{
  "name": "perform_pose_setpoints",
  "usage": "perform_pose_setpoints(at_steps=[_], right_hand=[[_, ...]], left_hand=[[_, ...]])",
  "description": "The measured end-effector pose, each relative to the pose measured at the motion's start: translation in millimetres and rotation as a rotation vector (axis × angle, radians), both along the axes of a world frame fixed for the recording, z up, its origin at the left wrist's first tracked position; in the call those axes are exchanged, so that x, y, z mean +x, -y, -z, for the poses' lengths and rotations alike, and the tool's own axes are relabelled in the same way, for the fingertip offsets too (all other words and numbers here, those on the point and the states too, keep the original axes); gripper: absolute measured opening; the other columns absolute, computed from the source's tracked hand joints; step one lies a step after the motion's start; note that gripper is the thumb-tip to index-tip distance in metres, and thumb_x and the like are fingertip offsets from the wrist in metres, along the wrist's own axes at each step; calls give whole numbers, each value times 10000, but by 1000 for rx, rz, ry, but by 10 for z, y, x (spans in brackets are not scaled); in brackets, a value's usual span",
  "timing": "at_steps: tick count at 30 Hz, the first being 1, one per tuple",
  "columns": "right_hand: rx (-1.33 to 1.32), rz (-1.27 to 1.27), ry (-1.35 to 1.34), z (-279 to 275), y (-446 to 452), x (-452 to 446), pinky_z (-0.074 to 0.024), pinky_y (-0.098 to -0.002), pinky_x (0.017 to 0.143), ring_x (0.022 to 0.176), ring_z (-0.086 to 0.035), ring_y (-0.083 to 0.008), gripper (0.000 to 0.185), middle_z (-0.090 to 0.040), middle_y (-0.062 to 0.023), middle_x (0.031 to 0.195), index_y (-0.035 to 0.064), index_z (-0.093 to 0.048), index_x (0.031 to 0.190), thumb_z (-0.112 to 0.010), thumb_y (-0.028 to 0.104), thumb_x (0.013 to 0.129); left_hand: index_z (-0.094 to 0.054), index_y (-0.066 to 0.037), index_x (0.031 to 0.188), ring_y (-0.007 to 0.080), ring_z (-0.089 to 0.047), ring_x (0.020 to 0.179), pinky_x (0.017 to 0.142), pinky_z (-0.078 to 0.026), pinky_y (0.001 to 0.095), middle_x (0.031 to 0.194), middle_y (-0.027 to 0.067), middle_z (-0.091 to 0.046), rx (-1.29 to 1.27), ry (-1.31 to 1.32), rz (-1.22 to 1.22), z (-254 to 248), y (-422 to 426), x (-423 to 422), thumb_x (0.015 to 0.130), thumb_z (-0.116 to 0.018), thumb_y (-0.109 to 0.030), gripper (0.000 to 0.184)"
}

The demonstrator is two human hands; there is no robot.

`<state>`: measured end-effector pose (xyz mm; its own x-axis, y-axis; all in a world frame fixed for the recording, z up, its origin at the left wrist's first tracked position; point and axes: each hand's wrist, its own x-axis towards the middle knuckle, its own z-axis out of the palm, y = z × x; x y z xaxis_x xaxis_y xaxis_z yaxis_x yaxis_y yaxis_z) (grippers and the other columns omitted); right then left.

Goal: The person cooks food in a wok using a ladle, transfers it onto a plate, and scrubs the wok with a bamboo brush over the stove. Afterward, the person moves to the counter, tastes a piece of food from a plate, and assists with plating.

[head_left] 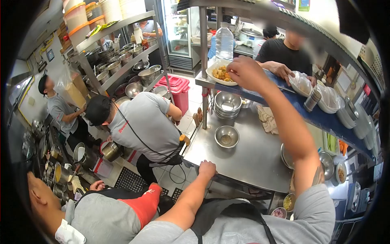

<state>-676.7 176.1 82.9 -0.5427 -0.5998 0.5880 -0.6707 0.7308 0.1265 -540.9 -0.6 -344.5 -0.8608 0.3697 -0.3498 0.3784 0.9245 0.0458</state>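
Observation:
My right hand (247, 72) reaches up to the raised shelf, bent at the wrist over a white bowl (221, 82) of orange and yellow food. Its fingers point down and press together at the food's right side; anything between the fingertips is too small to make out. Down at the front edge of the steel counter (248, 162) rests my left hand (207, 168), curled into a loose fist with nothing visible in it. A steel bowl (226, 136) sits on the counter beyond it, in front of stacked steel bowls (227, 102).
Across the shelf, a person in black handles a plastic-covered bowl (300, 84). A shaker (312, 100) and a water bottle (224, 42) stand on or behind the shelf. Several co-workers are at my left, one bending close by (142, 122). A cloth (267, 119) lies on the counter.

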Motion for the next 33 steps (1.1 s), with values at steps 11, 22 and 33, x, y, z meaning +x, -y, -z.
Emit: perform_pose_setpoints(at_steps=[11,22,33], right_hand=[[724,36,29,-101,496,-630,-478,-394,974,1075,-604,-226,163,-682,-38,1002,138,-765,928,-647,174,821],[826,5,-8,-41,511,-744,-465,-374,973,1081,-583,-211,138,-668,-23,956,125,-744,858,-676,235,811],[284,-96,98,-218,204,-853,-496,-401,858,938,-615,-293,115,-660,-100,894,46,-687,806,-648,154,805]], left_hand=[[-759,-81,1048,329,-592,1201,984,-464,454,1140,107,-701,93,-79,-62,-49,50,98,804,-757,-468,457],[-761,-72,1019,329,-600,1172,985,-460,463,1110,107,-706,119,-97,-42,85,48,72,783,-780,-454,450],[-768,-90,973,302,-614,1118,920,-477,436,1044,88,-715,121,-150,-30,107,46,93,771,-786,-452,415]])
